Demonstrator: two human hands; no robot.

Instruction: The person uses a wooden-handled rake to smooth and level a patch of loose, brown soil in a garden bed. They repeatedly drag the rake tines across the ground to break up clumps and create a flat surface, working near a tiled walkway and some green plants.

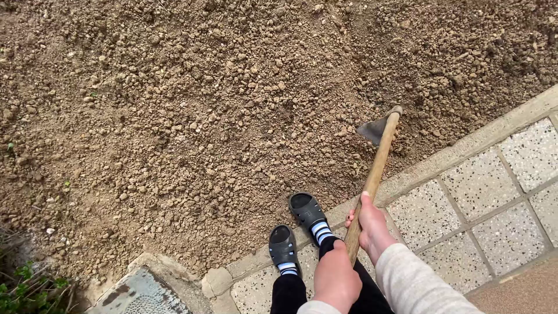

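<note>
— What is seen closest to the camera?

— The left hand [336,280], closed around the lower end of the wooden hoe handle [372,180]. Just beyond it, the handle is gripped by the right hand [371,224].

— And the hoe blade [373,130]?

— It is held well ahead of both hands, over the crumbly soil [203,116], near the stone kerb [465,148].

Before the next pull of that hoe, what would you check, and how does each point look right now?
1. Both hands on the wooden handle: left hand low, right hand above it: ok.
2. Hoe blade over the soil, off the paving: ok.
3. Feet apart from the blade: ok.
4. Footing on the stone kerb, open-backed sandals: cannot tell.
5. Blade fixed firmly to the handle: cannot tell.
</note>
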